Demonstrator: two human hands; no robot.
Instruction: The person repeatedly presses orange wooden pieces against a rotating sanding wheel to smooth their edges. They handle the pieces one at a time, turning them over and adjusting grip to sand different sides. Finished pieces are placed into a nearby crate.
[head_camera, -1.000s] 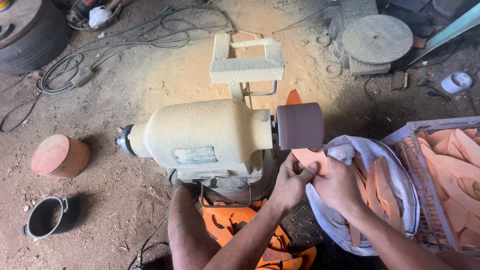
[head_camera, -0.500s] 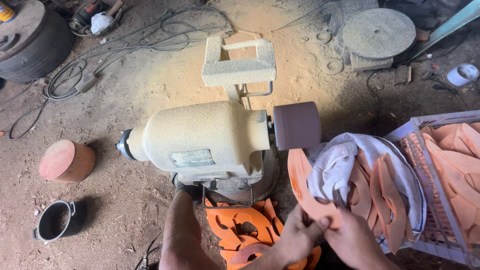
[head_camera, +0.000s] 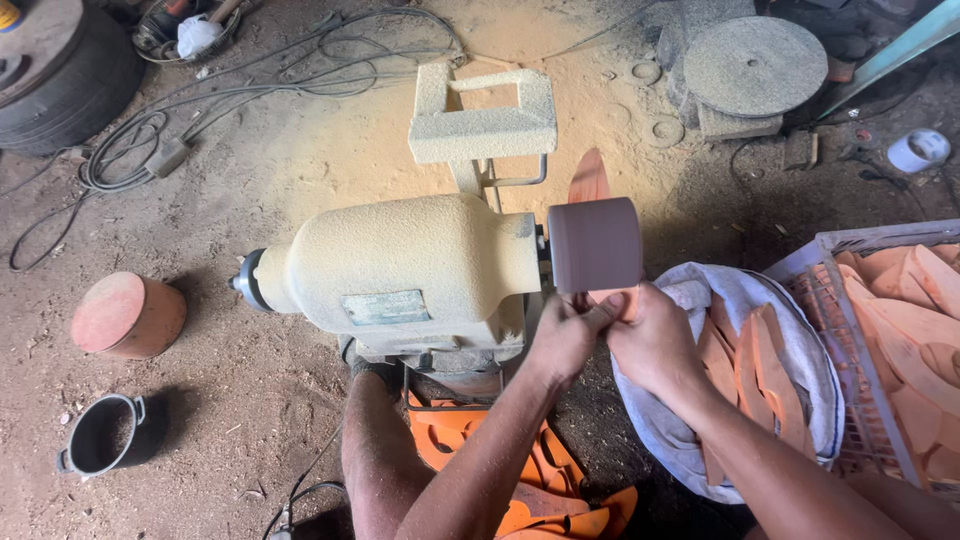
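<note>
Sanding station, dusty earth floor: both hands at the drum.
Black pot (head_camera: 100, 460); terracotta-coloured cylinder (head_camera: 128, 315); grit-coated cream motor (head_camera: 400, 265) with smooth mauve sanding drum (head_camera: 595, 243); left hand (head_camera: 568, 335) and right hand (head_camera: 655, 340) closed on a thin orange piece (head_camera: 612, 300), seemingly touching the drum's underside; cloth-lined basket (head_camera: 800, 370) of flat orange cutouts.

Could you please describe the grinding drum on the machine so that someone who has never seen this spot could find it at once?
Start at the big dust-coated cream motor on the dirt floor. At its right end sits a short brownish-purple cylinder, the grinding drum, directly above the left hand and right hand. Unlike the orange pieces beside it, it is smooth, dark and fixed to the motor.
</note>
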